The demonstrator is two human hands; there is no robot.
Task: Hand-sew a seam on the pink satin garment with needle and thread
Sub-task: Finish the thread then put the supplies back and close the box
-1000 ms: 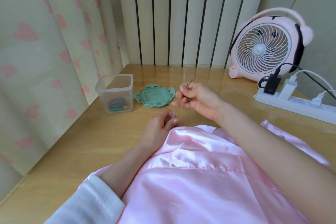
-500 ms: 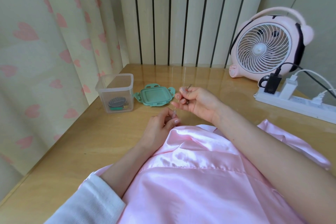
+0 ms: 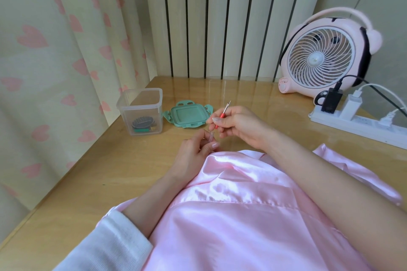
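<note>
The pink satin garment point(image 3: 242, 215) lies spread over the wooden table point(image 3: 92, 182) and across my forearms. My right hand point(image 3: 240, 126) pinches a small red-handled tool with a forked metal tip point(image 3: 223, 114), which looks like a seam ripper, pointing up and away. Just below it, my left hand point(image 3: 193, 156) pinches a small clear cap-like piece point(image 3: 211, 137) between thumb and fingers, at the garment's far edge. No needle or thread is visible.
A clear plastic box point(image 3: 141, 110) with sewing bits stands at the left, its green lid point(image 3: 187, 115) beside it. A pink fan point(image 3: 326, 55) and a white power strip point(image 3: 359, 123) with plugs sit at the back right. Curtains hang at the left.
My right hand has dropped slightly toward my left hand, bringing the red tool closer to the clear piece. The garment has barely shifted.
</note>
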